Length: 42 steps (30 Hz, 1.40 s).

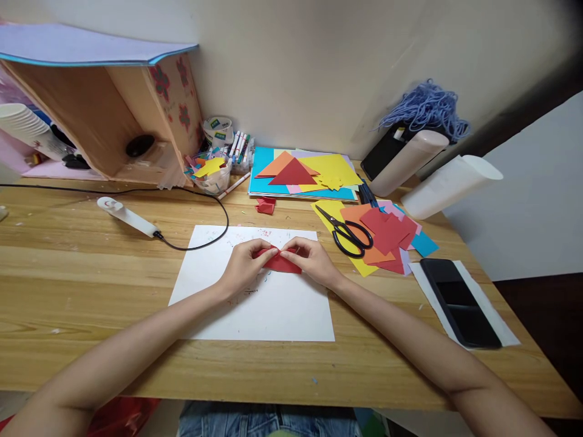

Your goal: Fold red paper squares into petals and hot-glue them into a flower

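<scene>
A piece of red paper (283,263) is pinched between both my hands, over the white sheet (255,315) on the table. My left hand (246,262) grips its upper left part with thumb and fingers. On the other side, my right hand (314,260) pinches it close to the left thumb, the two thumb tips almost meeting. Fingers cover much of the paper's upper edge, so its folds are partly hidden. Small coloured marks dot the white sheet beneath. Just beyond that sheet lies a small folded red paper piece (265,205).
Black-handled scissors (348,233) lie on coloured paper scraps (392,233) at the right. A phone (460,303) rests nearer the right edge. Behind are stacked coloured sheets (264,187) and a tub of scraps (214,179). A white corded device (130,217) lies left, its black cable reaching the white sheet.
</scene>
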{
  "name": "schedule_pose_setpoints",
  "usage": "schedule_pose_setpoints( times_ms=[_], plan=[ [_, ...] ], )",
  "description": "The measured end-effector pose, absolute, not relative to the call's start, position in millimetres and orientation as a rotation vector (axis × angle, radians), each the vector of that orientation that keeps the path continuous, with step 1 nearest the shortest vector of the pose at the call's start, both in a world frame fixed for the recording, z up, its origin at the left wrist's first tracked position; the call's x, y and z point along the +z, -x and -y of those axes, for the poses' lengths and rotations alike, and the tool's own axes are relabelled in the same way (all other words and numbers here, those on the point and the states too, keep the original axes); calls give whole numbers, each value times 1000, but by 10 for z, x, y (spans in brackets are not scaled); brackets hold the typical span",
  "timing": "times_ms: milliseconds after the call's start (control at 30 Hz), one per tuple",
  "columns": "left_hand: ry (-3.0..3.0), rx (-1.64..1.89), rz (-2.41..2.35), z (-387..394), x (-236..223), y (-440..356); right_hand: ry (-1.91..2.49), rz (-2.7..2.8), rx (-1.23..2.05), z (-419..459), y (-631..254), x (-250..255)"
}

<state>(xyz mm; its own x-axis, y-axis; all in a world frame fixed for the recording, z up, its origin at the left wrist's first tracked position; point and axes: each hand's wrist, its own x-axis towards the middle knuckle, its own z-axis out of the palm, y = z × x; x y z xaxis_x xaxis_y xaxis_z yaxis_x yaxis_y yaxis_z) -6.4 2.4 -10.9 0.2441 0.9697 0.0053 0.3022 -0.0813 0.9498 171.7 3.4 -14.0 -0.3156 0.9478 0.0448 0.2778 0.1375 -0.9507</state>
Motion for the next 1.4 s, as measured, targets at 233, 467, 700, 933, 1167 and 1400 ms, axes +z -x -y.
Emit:
schedule_pose_setpoints(
  times_ms=[233, 467, 700, 933, 1167, 1400],
  plan=[
    [-1521, 844, -1209, 16, -19, 51, 1190, 1674, 1251, -33, -1710, -125],
    [-1508, 839, -1239, 37, -20, 42, 1186, 1645, 1268, -27, -1705, -121],
    [-1550, 789, -1193, 20, 0, 43, 1153, 1665, 1264, -28, -1713, -123],
    [-1584, 776, -1161, 22, 30, 43, 1149, 1722, 1232, -1, -1692, -121],
    [-1609, 768, -1209, 21, 26, 41, 1172, 1722, 1224, -21, -1702, -138],
    [-1639, 732, -1238, 21, 20, 42, 1174, 1699, 1243, -24, -1707, -117]
  ],
)
